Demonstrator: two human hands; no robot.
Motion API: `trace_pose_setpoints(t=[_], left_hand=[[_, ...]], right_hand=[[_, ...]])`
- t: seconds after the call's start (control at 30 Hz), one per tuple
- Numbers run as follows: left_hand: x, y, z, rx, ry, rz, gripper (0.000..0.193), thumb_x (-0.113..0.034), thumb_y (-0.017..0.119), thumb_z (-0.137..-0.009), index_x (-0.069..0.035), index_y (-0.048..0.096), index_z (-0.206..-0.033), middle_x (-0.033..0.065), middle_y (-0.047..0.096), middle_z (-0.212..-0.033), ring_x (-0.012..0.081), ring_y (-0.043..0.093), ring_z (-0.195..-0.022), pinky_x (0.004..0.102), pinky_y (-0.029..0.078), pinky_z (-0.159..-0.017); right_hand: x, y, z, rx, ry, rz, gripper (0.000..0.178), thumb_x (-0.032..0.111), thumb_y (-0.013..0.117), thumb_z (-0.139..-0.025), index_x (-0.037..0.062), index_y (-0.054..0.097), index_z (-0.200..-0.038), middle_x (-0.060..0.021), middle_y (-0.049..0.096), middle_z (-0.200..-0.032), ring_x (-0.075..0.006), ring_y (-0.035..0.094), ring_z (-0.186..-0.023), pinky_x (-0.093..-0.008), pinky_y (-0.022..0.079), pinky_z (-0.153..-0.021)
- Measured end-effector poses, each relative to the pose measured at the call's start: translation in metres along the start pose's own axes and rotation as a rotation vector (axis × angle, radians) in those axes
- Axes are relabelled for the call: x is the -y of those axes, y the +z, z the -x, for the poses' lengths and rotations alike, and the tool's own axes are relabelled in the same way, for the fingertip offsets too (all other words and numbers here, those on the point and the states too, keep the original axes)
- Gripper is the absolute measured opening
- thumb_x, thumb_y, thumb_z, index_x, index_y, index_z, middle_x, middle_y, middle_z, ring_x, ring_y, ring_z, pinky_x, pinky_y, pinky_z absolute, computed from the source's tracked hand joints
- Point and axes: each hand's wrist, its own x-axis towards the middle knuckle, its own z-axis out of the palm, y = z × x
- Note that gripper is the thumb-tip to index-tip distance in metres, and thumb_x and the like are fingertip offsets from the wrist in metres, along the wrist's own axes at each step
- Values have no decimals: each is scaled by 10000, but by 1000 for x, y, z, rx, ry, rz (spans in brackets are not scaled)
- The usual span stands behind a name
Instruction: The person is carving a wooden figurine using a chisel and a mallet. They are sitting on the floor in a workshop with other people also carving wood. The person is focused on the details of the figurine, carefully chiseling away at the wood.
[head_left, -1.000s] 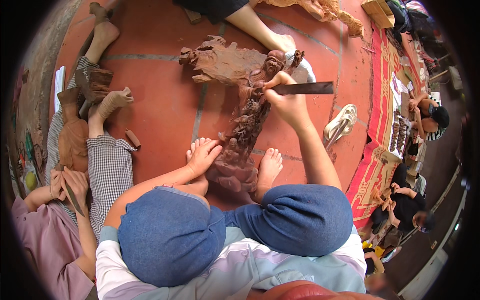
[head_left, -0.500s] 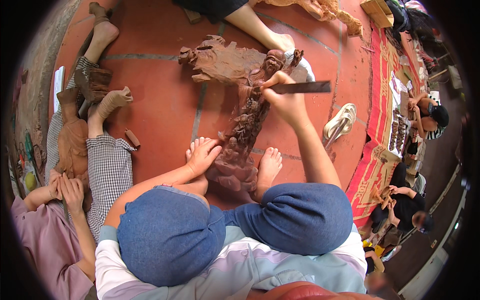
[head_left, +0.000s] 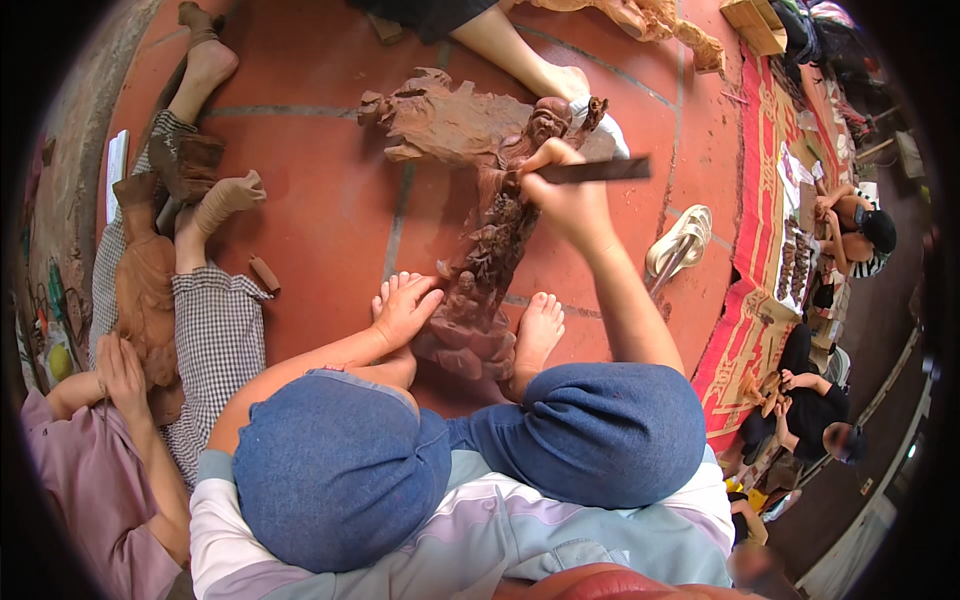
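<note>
Seated on the red tiled floor (head_left: 330,210), knees in blue shorts spread, with a long reddish-brown wood carving (head_left: 480,230) lying lengthwise between the bare feet and running away toward the far side. Right hand (head_left: 565,195) closed in a fist around a flat dark chisel-like tool (head_left: 600,170), its working end set against the carved figure's head near the far end of the piece, handle sticking out to the right; gripped low near the tip, probably for fine control on detail. Left hand (head_left: 405,310) with fingers spread loosely, resting on the near left edge of the carving beside the left foot, seemingly to brace the piece against sliding under the tool. Right foot (head_left: 538,330) planted against the near right side, likely pinning the base from the other flank. On the left, another person in checked trousers and a pink top bent over a second wooden figure (head_left: 145,290), a small wood offcut (head_left: 264,274) lying near. On the right, pale sandals (head_left: 680,240) at the edge of a patterned red mat (head_left: 750,330), more people sitting beyond.
</note>
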Motion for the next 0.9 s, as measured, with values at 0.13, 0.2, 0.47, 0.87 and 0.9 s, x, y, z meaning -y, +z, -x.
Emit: trace_pose_setpoints(t=[0.13,0.2,0.47,0.87,0.9], left_hand=[[8,1,-5,18,61,10,358,-360,557,-909,-113,611,-1161,108,588,-1103,325,496,-1026,434,369,-884],[30,11,-12,50,118,48,386,-351,572,-900,-100,590,-1192,119,578,-1137,331,495,-1057,427,373,-914],[40,23,-13,-60,262,115,284,-299,554,-899,-87,628,-1072,118,579,-1030,321,472,-974,434,370,-868],[29,14,-10,-72,228,88,278,-291,563,-894,-81,627,-1063,116,584,-1008,312,476,-957,428,361,-852],[35,18,-12,-79,235,105,278,-290,563,-893,-80,627,-1063,116,584,-1007,311,476,-956,427,361,-853]], right_hand=[[3,-6,-6,-23,98,42,78,52,657,-740,37,599,-790,-26,613,-699,-114,581,-651,-264,465,-611],[13,8,-3,-48,33,197,98,110,652,-724,51,611,-790,-81,653,-709,-211,651,-681,-336,504,-644],[26,8,-10,-21,60,308,71,76,665,-717,39,619,-758,-9,604,-665,-83,566,-633,-258,465,-607],[34,-12,-30,80,276,195,90,102,662,-702,56,606,-756,-129,666,-743,-288,669,-731,-382,517,-706],[40,-10,-27,79,297,207,113,118,675,-691,53,602,-748,-140,664,-737,-307,664,-733,-391,518,-709]])
